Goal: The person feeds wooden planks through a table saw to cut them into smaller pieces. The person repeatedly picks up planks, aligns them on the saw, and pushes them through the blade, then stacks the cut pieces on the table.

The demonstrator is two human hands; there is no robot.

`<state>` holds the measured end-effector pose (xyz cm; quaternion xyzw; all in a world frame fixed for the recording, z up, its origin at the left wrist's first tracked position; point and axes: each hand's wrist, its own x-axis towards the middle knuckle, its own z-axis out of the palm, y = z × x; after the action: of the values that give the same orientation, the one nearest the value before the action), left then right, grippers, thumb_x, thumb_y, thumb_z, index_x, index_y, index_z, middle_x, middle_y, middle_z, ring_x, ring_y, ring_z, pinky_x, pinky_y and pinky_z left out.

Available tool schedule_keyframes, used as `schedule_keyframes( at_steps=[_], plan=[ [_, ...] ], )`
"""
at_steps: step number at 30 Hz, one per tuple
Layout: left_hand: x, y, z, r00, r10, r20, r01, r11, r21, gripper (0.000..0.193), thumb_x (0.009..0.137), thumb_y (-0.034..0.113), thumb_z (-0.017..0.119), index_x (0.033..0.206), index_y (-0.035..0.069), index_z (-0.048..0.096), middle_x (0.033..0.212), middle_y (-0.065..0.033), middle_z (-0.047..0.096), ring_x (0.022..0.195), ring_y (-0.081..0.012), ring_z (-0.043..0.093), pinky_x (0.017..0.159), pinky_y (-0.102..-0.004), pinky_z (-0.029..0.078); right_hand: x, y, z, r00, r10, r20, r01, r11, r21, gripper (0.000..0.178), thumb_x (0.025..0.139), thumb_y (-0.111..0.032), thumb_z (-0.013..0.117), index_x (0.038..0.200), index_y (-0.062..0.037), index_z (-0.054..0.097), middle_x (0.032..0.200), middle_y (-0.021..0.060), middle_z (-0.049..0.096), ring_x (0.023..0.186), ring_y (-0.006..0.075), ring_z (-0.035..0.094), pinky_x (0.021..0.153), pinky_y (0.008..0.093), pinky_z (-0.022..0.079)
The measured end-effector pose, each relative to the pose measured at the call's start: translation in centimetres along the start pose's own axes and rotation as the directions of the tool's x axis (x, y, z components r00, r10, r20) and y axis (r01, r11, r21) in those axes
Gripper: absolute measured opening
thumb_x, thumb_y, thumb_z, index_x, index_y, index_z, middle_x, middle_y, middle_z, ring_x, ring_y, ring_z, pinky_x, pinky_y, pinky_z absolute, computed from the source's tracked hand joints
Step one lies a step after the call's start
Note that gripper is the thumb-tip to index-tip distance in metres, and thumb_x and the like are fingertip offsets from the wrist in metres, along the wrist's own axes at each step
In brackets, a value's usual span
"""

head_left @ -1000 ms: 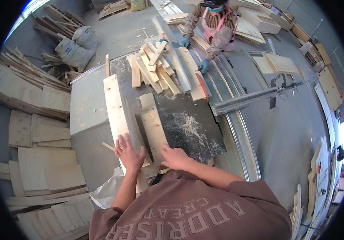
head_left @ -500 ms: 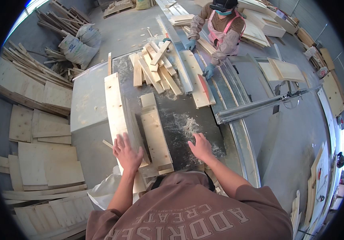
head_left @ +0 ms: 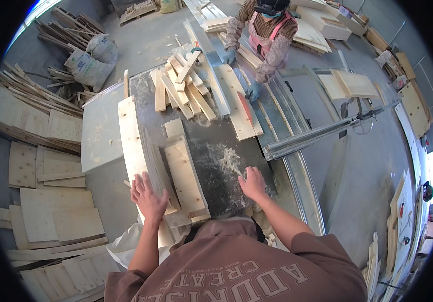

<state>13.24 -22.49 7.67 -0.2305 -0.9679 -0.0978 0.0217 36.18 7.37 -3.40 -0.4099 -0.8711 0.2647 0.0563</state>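
Observation:
My left hand (head_left: 149, 195) rests, fingers spread, on the near part of a stack of long pale boards (head_left: 132, 132) standing along the table's left side. Just right of that stack lies a shorter, wider group of boards (head_left: 183, 166). My right hand (head_left: 254, 184) hovers with thumb and fingers apart over the dark tabletop (head_left: 209, 136), close to a patch of pale sawdust (head_left: 230, 160). I see nothing held in it. Across the table, a person's gloved hand (head_left: 253, 91) lies on a wide board (head_left: 237, 108) beside a red blade-shaped piece (head_left: 245, 107).
A loose heap of short boards (head_left: 185, 85) lies at the table's far end. A metal rail arm (head_left: 322, 133) juts out to the right. Stacked panels (head_left: 55, 214) and white sacks (head_left: 88, 68) stand on the left. The co-worker (head_left: 267, 35) stands at the far side.
The view has swung slightly, so the scene sits farther left. The co-worker's wide board has slid a little toward me. My left hand stays on the stack; my right stays empty near the sawdust.

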Motion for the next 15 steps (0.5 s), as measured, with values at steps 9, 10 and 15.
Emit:
schedule_keyframes(
  at_steps=[9,10,15],
  plan=[
    [0.4,1.4,0.0,0.996,0.024,-0.09,-0.027,0.999,-0.034,0.092,0.088,0.032,0.082,0.165,0.005,0.041,0.168,-0.0251,0.039,0.157,-0.0456,0.03,0.129,-0.0584,0.025,3.2,1.5,0.7,0.995,0.017,-0.1,-0.016,1.0,0.002,0.048,0.095,-0.031,0.078,0.125,0.0008,0.057,0.129,0.0219,0.058,0.125,0.0428,0.057,0.105,0.0532,0.051],
    [0.5,2.2,0.2,0.995,0.067,-0.071,-0.074,0.992,-0.098,0.089,0.088,0.032,0.082,0.163,0.004,0.043,0.167,-0.0257,0.04,0.157,-0.0458,0.031,0.129,-0.0582,0.025,3.4,1.7,0.7,0.995,0.032,-0.097,-0.032,0.999,-0.001,0.049,0.095,-0.031,0.079,0.125,0.0008,0.057,0.13,0.0218,0.058,0.126,0.0427,0.057,0.105,0.0532,0.051],
    [0.5,7.3,0.5,0.972,0.231,0.048,-0.211,0.941,-0.264,0.079,0.089,0.032,0.083,0.154,-0.001,0.052,0.162,-0.0266,0.046,0.152,-0.045,0.039,0.125,-0.0544,0.034,4.0,2.2,0.7,0.995,0.047,-0.085,-0.048,0.999,-0.018,0.051,0.095,-0.031,0.079,0.127,0.0003,0.055,0.131,0.0207,0.056,0.127,0.042,0.056,0.104,0.0533,0.051]
  ],
)
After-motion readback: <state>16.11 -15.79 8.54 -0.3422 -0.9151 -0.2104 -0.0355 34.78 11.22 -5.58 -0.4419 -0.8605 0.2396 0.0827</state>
